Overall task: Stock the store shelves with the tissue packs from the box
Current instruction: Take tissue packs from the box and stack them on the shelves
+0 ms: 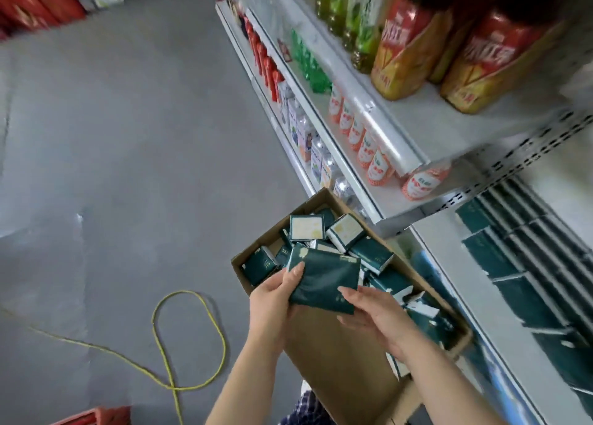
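A dark green tissue pack [324, 280] is held over the open cardboard box [346, 354] by both hands. My left hand [272, 299] grips its left edge with the thumb on top. My right hand [375, 315] grips its right lower corner. Several more green tissue packs [372, 254] lie jumbled inside the box, some showing pale faces. Rows of the same green packs [513, 264] stand on the lower shelf at the right.
White metal shelves [401, 155] on the right carry drink bottles and cartons. A yellow rope loop [189, 338] lies on the grey floor at left. A red crate corner [96, 416] shows at the bottom. Red packages sit at top left.
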`<state>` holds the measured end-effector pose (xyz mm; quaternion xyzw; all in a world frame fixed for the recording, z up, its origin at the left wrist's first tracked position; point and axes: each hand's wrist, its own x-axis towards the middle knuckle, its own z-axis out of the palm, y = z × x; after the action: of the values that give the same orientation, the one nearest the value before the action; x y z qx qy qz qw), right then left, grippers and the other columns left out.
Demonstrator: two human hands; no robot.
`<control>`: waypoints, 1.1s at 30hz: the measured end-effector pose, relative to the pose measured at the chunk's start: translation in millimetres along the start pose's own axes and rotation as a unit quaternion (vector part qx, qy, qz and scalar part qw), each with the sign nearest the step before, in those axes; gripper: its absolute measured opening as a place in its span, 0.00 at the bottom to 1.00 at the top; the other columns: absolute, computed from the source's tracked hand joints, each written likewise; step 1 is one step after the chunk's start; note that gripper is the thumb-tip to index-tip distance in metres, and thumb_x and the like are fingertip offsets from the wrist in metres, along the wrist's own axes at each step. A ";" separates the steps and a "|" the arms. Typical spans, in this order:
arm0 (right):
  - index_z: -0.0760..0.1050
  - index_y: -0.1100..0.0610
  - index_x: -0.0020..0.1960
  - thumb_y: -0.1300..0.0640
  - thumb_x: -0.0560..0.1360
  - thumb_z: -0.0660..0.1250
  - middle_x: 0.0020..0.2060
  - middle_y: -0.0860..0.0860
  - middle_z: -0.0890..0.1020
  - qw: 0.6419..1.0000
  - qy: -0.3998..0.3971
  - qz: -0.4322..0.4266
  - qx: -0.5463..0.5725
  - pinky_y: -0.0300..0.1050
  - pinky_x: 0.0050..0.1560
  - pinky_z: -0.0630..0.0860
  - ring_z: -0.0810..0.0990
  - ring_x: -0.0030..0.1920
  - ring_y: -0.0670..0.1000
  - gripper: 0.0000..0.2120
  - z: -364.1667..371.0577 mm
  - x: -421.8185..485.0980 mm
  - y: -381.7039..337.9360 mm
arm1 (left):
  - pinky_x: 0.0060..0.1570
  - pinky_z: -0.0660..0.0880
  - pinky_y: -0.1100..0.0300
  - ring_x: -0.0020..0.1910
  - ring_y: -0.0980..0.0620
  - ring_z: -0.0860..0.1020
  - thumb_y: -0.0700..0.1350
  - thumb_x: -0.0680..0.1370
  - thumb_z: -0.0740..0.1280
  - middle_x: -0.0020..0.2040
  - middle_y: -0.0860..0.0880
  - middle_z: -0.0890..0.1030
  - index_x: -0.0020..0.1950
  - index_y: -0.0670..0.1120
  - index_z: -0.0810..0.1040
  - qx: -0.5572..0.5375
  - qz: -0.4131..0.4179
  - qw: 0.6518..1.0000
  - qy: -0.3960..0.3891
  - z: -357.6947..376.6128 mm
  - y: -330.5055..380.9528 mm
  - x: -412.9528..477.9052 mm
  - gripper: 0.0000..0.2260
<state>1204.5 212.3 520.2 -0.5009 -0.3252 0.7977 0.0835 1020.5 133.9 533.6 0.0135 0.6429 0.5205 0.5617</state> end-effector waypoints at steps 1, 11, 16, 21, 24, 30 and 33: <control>0.85 0.56 0.52 0.44 0.63 0.80 0.55 0.58 0.85 0.999 0.024 -0.026 0.025 0.53 0.57 0.81 0.85 0.54 0.58 0.22 7.2 -9.5 -5.9 | 0.57 0.80 0.49 0.54 0.44 0.85 0.54 0.71 0.78 0.54 0.43 0.87 0.52 0.49 0.88 -0.008 0.013 1.000 -0.001 6.6 6.2 -10.5 0.14; 0.84 0.55 0.51 0.50 0.70 0.76 0.50 0.56 0.86 0.959 0.131 -0.192 0.160 0.44 0.45 0.82 0.86 0.51 0.54 0.13 26.5 -124.7 -90.7 | 0.45 0.83 0.58 0.49 0.47 0.86 0.59 0.65 0.79 0.48 0.45 0.88 0.49 0.50 0.88 0.086 0.117 0.986 -0.083 61.4 92.6 -99.4 0.18; 0.86 0.54 0.48 0.51 0.72 0.74 0.49 0.57 0.87 0.948 0.134 -0.251 0.143 0.44 0.46 0.83 0.86 0.50 0.55 0.08 10.1 -184.3 -98.4 | 0.41 0.81 0.63 0.49 0.47 0.87 0.64 0.62 0.81 0.50 0.45 0.87 0.51 0.51 0.88 0.097 0.157 0.974 -0.131 83.3 102.9 -134.4 0.24; 0.86 0.50 0.45 0.46 0.70 0.75 0.47 0.53 0.87 0.934 0.173 -0.309 0.053 0.37 0.45 0.80 0.86 0.48 0.51 0.09 -11.2 -242.5 -111.4 | 0.51 0.83 0.55 0.53 0.43 0.86 0.64 0.58 0.83 0.53 0.43 0.87 0.52 0.48 0.88 0.113 0.164 0.960 -0.198 121.0 116.0 -158.9 0.29; 0.85 0.48 0.46 0.44 0.69 0.76 0.46 0.51 0.87 0.917 0.201 -0.343 0.024 0.36 0.46 0.80 0.86 0.48 0.49 0.10 -21.8 -267.7 -119.5 | 0.49 0.83 0.57 0.52 0.43 0.86 0.63 0.58 0.83 0.52 0.41 0.87 0.51 0.48 0.88 0.110 0.183 0.950 -0.230 145.9 124.4 -170.1 0.28; 0.84 0.48 0.47 0.44 0.71 0.75 0.43 0.47 0.87 0.875 0.290 -0.385 -0.048 0.31 0.42 0.77 0.85 0.44 0.45 0.09 -52.1 -310.0 -140.6 | 0.50 0.80 0.58 0.51 0.48 0.86 0.65 0.63 0.79 0.50 0.47 0.87 0.51 0.53 0.88 0.177 0.241 0.913 -0.278 197.2 144.7 -184.5 0.23; 0.85 0.46 0.45 0.49 0.72 0.75 0.42 0.41 0.86 0.852 0.340 -0.391 -0.077 0.27 0.39 0.74 0.84 0.43 0.39 0.03 -67.9 -326.6 -150.2 | 0.47 0.78 0.65 0.47 0.57 0.85 0.62 0.69 0.77 0.47 0.54 0.88 0.50 0.62 0.87 0.236 0.307 0.872 -0.299 229.3 158.3 -192.5 0.12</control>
<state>1391.6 208.3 834.5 -0.5771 -0.5058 0.4513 0.4555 1170.4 240.5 818.0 0.4975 0.5115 0.4704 0.5192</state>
